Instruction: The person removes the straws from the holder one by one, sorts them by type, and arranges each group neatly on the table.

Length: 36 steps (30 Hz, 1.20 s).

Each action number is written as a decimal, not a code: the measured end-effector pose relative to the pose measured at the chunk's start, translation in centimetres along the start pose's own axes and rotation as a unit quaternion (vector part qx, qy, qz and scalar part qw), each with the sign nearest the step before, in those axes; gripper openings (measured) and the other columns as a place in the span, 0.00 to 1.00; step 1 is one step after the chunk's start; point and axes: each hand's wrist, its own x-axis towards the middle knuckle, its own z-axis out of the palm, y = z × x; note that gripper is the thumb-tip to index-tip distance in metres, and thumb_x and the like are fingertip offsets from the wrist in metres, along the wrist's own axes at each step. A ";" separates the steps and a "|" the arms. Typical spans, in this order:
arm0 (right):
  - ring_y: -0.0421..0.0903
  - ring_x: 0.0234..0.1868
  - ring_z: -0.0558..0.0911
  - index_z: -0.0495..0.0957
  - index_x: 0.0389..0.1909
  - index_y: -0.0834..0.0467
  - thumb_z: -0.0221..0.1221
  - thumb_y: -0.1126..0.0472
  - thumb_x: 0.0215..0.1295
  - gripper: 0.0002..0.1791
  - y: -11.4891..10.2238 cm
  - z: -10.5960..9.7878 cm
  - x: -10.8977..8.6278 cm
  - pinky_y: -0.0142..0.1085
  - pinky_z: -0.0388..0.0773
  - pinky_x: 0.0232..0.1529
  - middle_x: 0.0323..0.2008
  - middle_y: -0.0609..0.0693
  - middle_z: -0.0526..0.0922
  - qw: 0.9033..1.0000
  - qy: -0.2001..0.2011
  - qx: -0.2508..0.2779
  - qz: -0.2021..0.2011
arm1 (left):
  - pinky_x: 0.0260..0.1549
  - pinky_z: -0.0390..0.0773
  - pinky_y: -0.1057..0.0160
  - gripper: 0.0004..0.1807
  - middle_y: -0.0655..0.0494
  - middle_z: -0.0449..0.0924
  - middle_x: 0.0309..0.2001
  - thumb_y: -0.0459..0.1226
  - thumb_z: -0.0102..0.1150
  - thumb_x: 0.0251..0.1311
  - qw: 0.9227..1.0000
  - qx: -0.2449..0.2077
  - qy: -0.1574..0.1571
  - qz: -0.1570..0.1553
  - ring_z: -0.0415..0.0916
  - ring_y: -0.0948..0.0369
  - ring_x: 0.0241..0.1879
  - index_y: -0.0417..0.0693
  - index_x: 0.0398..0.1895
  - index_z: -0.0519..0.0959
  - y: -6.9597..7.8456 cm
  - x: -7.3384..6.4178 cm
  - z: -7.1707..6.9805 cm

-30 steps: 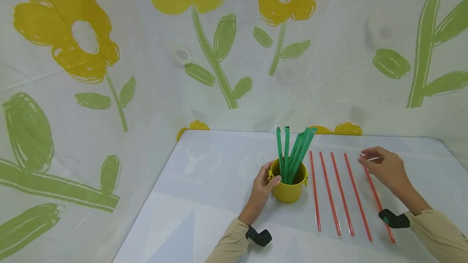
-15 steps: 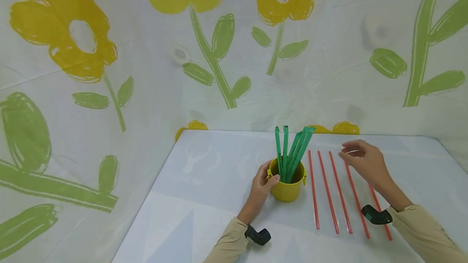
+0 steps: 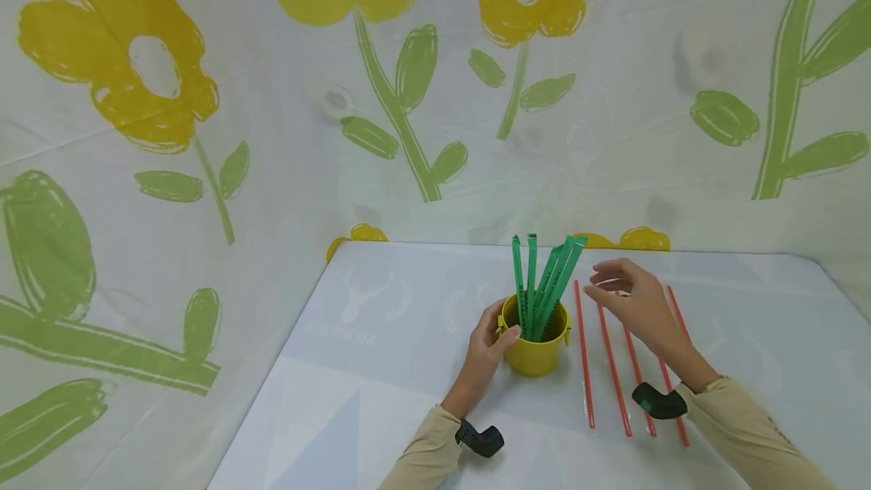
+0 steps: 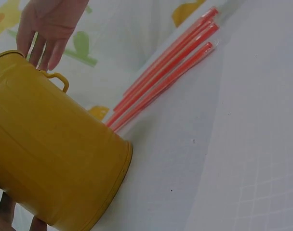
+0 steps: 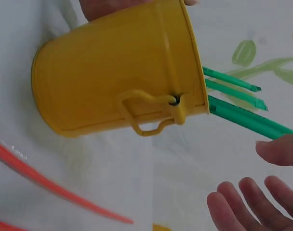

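My left hand (image 3: 487, 345) holds a small yellow bucket (image 3: 534, 360) by its left side, thumb at the rim. Several slim green printed paper sleeves (image 3: 559, 278) stand in the bucket, leaning apart. Right of it, several red straws (image 3: 584, 358) in clear wrapping lie side by side on the table. My right hand (image 3: 631, 299) hovers over their far ends, fingers loosely bent and nothing in them. The right wrist view shows that hand's fingers (image 5: 252, 204) beside the tips of the green sleeves (image 5: 247, 118). My right forearm covers part of the rightmost straws.
The light table (image 3: 381, 414) ends in a far edge just behind the bucket. A white cloth (image 3: 286, 97) with printed yellow flowers hangs behind and at the left. Each wrist carries a black camera, such as the right one (image 3: 658, 401).
My right hand has moved left across the far ends of the red straws, towards the bucket, without picking anything up. My left hand and the bucket have stayed in place.
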 end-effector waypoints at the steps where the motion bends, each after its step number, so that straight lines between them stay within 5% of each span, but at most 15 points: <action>1: 0.53 0.45 0.79 0.72 0.52 0.61 0.60 0.51 0.63 0.22 -0.2 0.3 0.1 0.31 0.76 0.40 0.44 0.57 0.81 1.000 -0.001 0.001 0.000 | 0.58 0.67 0.63 0.28 0.49 0.62 0.66 0.38 0.49 0.67 1.000 0.001 -0.001 -0.001 0.63 0.54 0.62 0.43 0.69 0.59 0.4 -0.1 0.1; 5: 0.54 0.45 0.79 0.70 0.53 0.64 0.61 0.53 0.63 0.24 -0.7 1.4 0.3 0.28 0.75 0.41 0.45 0.59 0.80 1.000 0.002 0.028 -0.009 | 0.57 0.67 0.64 0.27 0.48 0.63 0.65 0.38 0.50 0.67 1.000 -0.003 0.002 -0.003 0.63 0.52 0.62 0.42 0.68 0.59 0.5 -0.1 0.1; 14: 0.52 0.46 0.79 0.70 0.53 0.63 0.62 0.56 0.62 0.23 -1.1 3.5 0.8 0.37 0.76 0.45 0.44 0.58 0.80 0.999 0.009 0.045 0.000 | 0.58 0.67 0.65 0.27 0.58 0.63 0.66 0.40 0.50 0.67 1.000 -0.011 0.013 -0.009 0.62 0.57 0.63 0.53 0.68 0.61 -2.2 0.3 -0.1; 26: 0.48 0.39 0.83 0.66 0.54 0.64 0.62 0.58 0.62 0.24 -1.9 3.9 0.8 0.28 0.79 0.37 0.41 0.60 0.82 0.996 0.023 0.077 0.047 | 0.59 0.66 0.63 0.26 0.59 0.62 0.66 0.42 0.50 0.67 1.000 -0.006 0.010 -0.010 0.62 0.59 0.63 0.56 0.68 0.61 -2.4 0.3 -0.2; 36: 0.38 0.34 0.82 0.65 0.51 0.65 0.63 0.60 0.61 0.23 -2.3 3.3 0.8 0.33 0.81 0.33 0.41 0.60 0.79 0.990 0.063 0.125 0.010 | 0.58 0.67 0.63 0.26 0.59 0.64 0.65 0.42 0.50 0.67 1.000 -0.006 0.016 -0.008 0.63 0.58 0.62 0.56 0.68 0.61 -2.2 0.2 -0.2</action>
